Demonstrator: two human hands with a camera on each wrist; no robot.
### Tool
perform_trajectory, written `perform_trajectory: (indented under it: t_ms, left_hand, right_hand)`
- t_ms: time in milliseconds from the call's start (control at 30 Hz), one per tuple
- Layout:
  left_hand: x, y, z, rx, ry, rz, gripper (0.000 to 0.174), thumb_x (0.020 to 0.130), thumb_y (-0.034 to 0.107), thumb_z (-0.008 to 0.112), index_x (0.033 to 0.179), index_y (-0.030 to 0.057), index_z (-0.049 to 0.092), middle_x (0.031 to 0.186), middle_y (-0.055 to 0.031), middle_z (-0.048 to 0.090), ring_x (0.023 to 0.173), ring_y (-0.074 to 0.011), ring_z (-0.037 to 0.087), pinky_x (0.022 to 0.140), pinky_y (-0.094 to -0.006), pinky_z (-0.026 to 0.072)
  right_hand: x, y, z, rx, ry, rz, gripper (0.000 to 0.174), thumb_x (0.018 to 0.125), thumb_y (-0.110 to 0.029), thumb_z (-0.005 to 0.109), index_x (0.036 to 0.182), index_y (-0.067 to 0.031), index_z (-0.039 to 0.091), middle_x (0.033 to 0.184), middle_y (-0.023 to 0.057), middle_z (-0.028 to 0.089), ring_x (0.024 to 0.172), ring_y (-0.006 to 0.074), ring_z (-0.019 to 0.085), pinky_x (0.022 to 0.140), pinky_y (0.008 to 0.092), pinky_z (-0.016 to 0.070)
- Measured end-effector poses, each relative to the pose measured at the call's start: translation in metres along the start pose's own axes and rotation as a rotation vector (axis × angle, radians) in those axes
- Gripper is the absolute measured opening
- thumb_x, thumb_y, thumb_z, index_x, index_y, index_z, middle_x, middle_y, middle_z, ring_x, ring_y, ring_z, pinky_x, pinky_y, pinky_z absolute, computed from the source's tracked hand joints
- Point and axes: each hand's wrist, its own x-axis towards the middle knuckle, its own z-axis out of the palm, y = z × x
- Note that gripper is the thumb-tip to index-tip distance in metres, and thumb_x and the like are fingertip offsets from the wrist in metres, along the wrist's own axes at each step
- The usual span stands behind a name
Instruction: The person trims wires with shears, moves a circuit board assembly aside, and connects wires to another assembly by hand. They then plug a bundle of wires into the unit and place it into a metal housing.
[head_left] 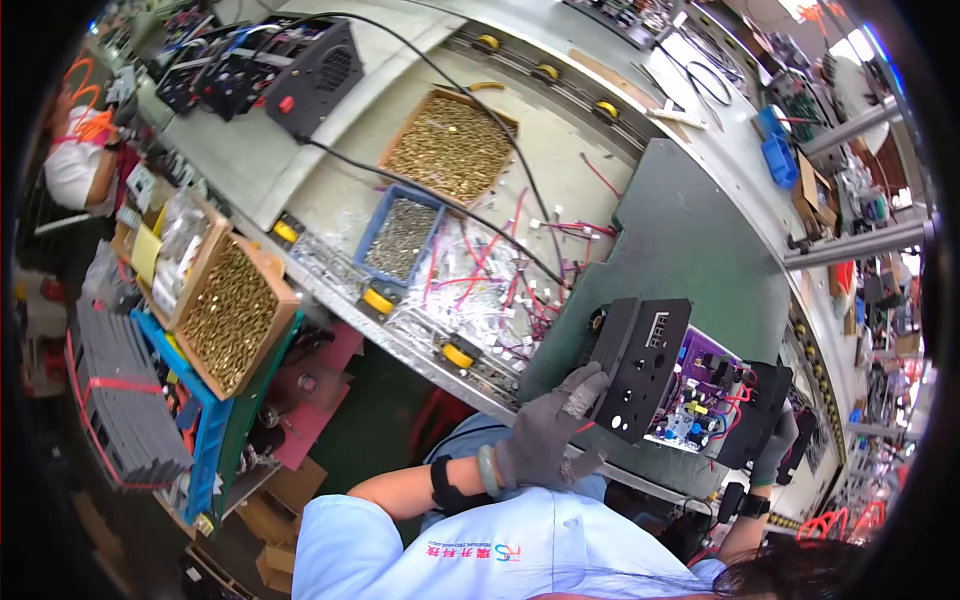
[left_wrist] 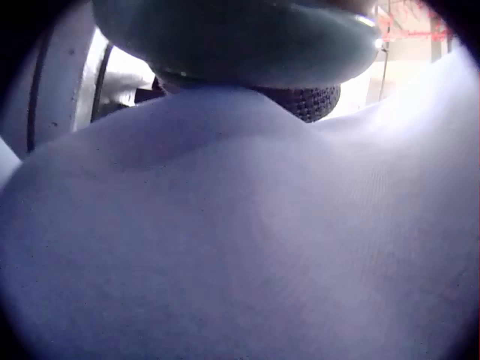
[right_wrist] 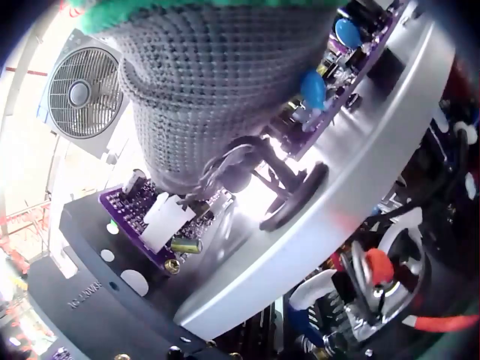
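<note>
An electronic unit [head_left: 690, 395] with a purple circuit board, red wires and a black front panel [head_left: 650, 370] stands tilted over the green work surface. The left hand [head_left: 545, 430], in a grey glove, has its fingertips at the panel's near edge, thumb spread apart. On the unit's opposite side the right hand [head_left: 775, 445], also gloved, grips the edge of the black housing [head_left: 750, 425]. In the right wrist view the grey glove [right_wrist: 217, 90] lies over the board beside a pale metal wall [right_wrist: 322, 247]; its fingertips are partly hidden. Light cloth and a green bangle [left_wrist: 240, 45] fill the left wrist view.
A wooden box of brass-coloured parts [head_left: 450, 150] and a blue bin of silver parts [head_left: 400, 235] stand left of the green mat [head_left: 700, 220]. Loose red wires and white connectors [head_left: 480, 280] lie nearby. A black cable [head_left: 430, 65] crosses above them. Dark units [head_left: 315, 80] stand farther back.
</note>
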Motion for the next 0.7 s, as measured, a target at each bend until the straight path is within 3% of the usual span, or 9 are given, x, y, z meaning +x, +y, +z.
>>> perform_trajectory:
  t_ms: [133, 200, 267, 333, 367, 433, 533, 667, 700]
  left_hand:
    - [0.006, -0.022, -0.011, -0.227, -0.155, -0.168, 0.054, 0.086, 0.02, 0.07, 0.134, 0.0006, 0.058, 0.13, -0.0253, 0.062, 0.118, -0.0381, 0.064, 0.096, -0.0442, 0.0535]
    - [0.023, -0.032, -0.03, -0.362, -0.397, -0.48, 0.043, 0.087, 0.018, 0.069, 0.127, 0.0044, 0.064, 0.126, -0.0184, 0.066, 0.115, -0.0329, 0.066, 0.094, -0.0403, 0.0546]
    - [0.033, -0.065, -0.042, 0.295, -0.55, -0.142, 0.052, 0.087, 0.018, 0.071, 0.136, 0.006, 0.059, 0.131, -0.0154, 0.064, 0.119, -0.0341, 0.064, 0.101, -0.0433, 0.0508]
    - [0.049, -0.084, -0.047, 0.87, -0.69, 0.035, 0.063, 0.084, 0.034, 0.072, 0.142, 0.0132, 0.056, 0.148, -0.015, 0.052, 0.142, -0.0356, 0.043, 0.115, -0.0548, 0.0335]
    - [0.053, -0.098, -0.046, 0.871, -0.7, 0.051, 0.063, 0.084, 0.034, 0.072, 0.142, 0.0132, 0.056, 0.148, -0.015, 0.052, 0.142, -0.0356, 0.043, 0.115, -0.0548, 0.0335]
    - [0.067, -0.118, -0.041, 0.903, -0.859, 0.292, 0.071, 0.085, 0.047, 0.066, 0.148, 0.0183, 0.05, 0.161, -0.0156, 0.034, 0.153, -0.0379, 0.02, 0.121, -0.0629, 0.0109]
    - [0.101, -0.113, -0.025, 0.908, -1.153, 0.266, 0.081, 0.082, 0.05, 0.063, 0.154, 0.0194, 0.042, 0.166, -0.0143, 0.024, 0.155, -0.0365, 0.013, 0.121, -0.0667, 0.0024]
    - [0.092, -0.158, 0.022, 0.906, -1.181, 0.624, 0.072, 0.084, 0.049, 0.061, 0.148, 0.0192, 0.05, 0.158, -0.0131, 0.04, 0.152, -0.0403, 0.022, 0.119, -0.0709, 0.0002]
    - [0.087, -0.171, 0.026, 0.897, -1.059, 0.689, 0.062, 0.086, 0.044, 0.062, 0.142, 0.017, 0.057, 0.152, -0.017, 0.048, 0.148, -0.0409, 0.03, 0.119, -0.0693, 0.0085]
  right_hand:
    - [-0.003, -0.012, -0.002, -0.073, 0.042, -0.084, 0.023, 0.081, -0.003, 0.073, 0.103, -0.0004, 0.067, 0.096, 0.0016, 0.067, 0.086, 0.0097, 0.058, 0.077, 0.0269, 0.0492]
    - [-0.008, -0.016, -0.003, -0.078, 0.066, -0.011, 0.021, 0.081, -0.002, 0.072, 0.101, -0.0018, 0.067, 0.092, -0.0014, 0.065, 0.082, 0.0082, 0.057, 0.073, 0.0259, 0.0478]
    - [-0.007, -0.014, -0.003, -0.003, 0.098, -0.006, 0.022, 0.081, -0.002, 0.072, 0.102, -0.0027, 0.067, 0.087, -0.0029, 0.063, 0.078, 0.007, 0.055, 0.069, 0.0248, 0.0459]
    - [-0.008, -0.01, -0.003, 0.005, 0.108, -0.012, 0.023, 0.08, -0.001, 0.071, 0.103, -0.0023, 0.067, 0.084, -0.004, 0.063, 0.076, 0.006, 0.053, 0.067, 0.0243, 0.0447]
    - [-0.01, -0.004, -0.006, -0.025, 0.099, -0.017, 0.024, 0.08, -0.001, 0.07, 0.104, -0.0025, 0.067, 0.084, -0.0039, 0.063, 0.076, 0.0065, 0.054, 0.067, 0.0247, 0.0449]
    - [-0.009, 0.0, -0.008, -0.05, 0.107, -0.014, 0.025, 0.08, -0.001, 0.07, 0.104, -0.0026, 0.068, 0.085, -0.0038, 0.063, 0.076, 0.007, 0.054, 0.067, 0.0252, 0.0451]
    - [-0.01, -0.005, -0.004, -0.045, 0.145, 0.001, 0.026, 0.079, -0.002, 0.069, 0.105, -0.0028, 0.069, 0.084, -0.0009, 0.064, 0.073, 0.01, 0.055, 0.067, 0.0266, 0.0457]
    - [-0.01, 0.002, -0.001, -0.095, 0.186, -0.054, 0.027, 0.078, -0.002, 0.068, 0.106, -0.0017, 0.07, 0.081, 0.0063, 0.064, 0.067, 0.0156, 0.056, 0.063, 0.0287, 0.0452]
    - [-0.011, 0.009, -0.001, -0.075, 0.184, -0.029, 0.028, 0.078, -0.002, 0.068, 0.106, -0.0016, 0.07, 0.08, 0.0059, 0.063, 0.065, 0.015, 0.055, 0.061, 0.0288, 0.0437]
